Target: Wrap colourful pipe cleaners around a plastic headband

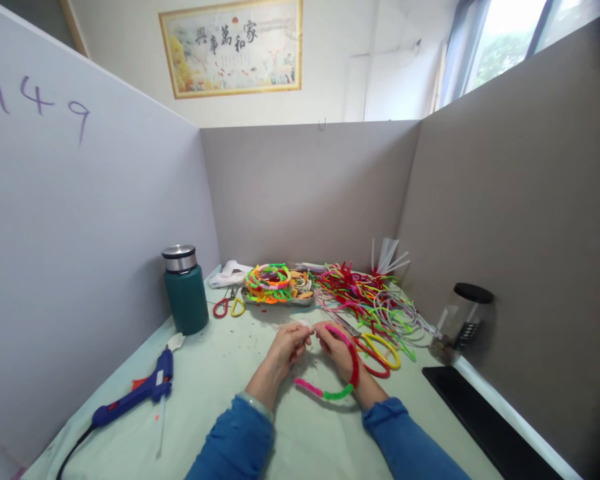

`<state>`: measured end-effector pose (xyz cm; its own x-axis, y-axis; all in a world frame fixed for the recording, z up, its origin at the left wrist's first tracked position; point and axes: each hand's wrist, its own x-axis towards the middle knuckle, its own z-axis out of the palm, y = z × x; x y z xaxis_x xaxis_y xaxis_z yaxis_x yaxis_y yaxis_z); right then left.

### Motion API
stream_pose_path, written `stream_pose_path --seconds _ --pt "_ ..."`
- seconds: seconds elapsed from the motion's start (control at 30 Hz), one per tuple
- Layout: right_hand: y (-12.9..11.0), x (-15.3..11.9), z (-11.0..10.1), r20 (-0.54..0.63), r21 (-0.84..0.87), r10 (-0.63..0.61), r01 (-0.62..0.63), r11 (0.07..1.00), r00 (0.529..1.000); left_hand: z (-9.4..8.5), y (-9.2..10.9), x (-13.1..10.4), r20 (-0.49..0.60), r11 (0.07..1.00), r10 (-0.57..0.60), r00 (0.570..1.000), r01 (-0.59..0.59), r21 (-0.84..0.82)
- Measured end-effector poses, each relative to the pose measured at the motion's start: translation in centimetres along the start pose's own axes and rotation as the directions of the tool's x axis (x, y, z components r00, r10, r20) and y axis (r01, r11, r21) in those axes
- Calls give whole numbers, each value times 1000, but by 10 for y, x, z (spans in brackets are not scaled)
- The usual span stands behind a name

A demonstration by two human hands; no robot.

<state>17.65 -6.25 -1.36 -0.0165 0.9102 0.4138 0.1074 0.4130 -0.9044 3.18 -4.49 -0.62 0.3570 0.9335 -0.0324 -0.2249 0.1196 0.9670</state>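
Note:
A curved fuzzy pipe-cleaner band [354,367] in pink, red and green arcs over my right hand [334,345] and wrist. Its upper pink end runs into the closed fingers of that hand, while the lower pink end hangs loose above the table. My left hand [289,343] is closed in a pinch, fingertips meeting those of the right hand. What lies between the left fingertips is too small to make out. Just right of my right hand lie large scissors [380,353] with red and yellow handles.
Behind the hands stands a tray [275,300] with colourful rings piled on it, beside small scissors [229,303]. Loose pipe cleaners [355,287] heap at back right. A glue gun [140,397] and green bottle [186,300] are left; a jar [463,320] and black strip [485,420] right.

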Motion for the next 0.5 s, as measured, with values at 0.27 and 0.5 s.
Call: stream_pose_path --seconds 0.27,0.5 --pt "0 -2 -1 44 33 -36 34 999 998 -7 0 0 143 982 -119 983 138 -132" --pt "-4 -2 3 -93 -74 -86 79 994 992 3 -6 6 -204 989 132 970 -114 99"
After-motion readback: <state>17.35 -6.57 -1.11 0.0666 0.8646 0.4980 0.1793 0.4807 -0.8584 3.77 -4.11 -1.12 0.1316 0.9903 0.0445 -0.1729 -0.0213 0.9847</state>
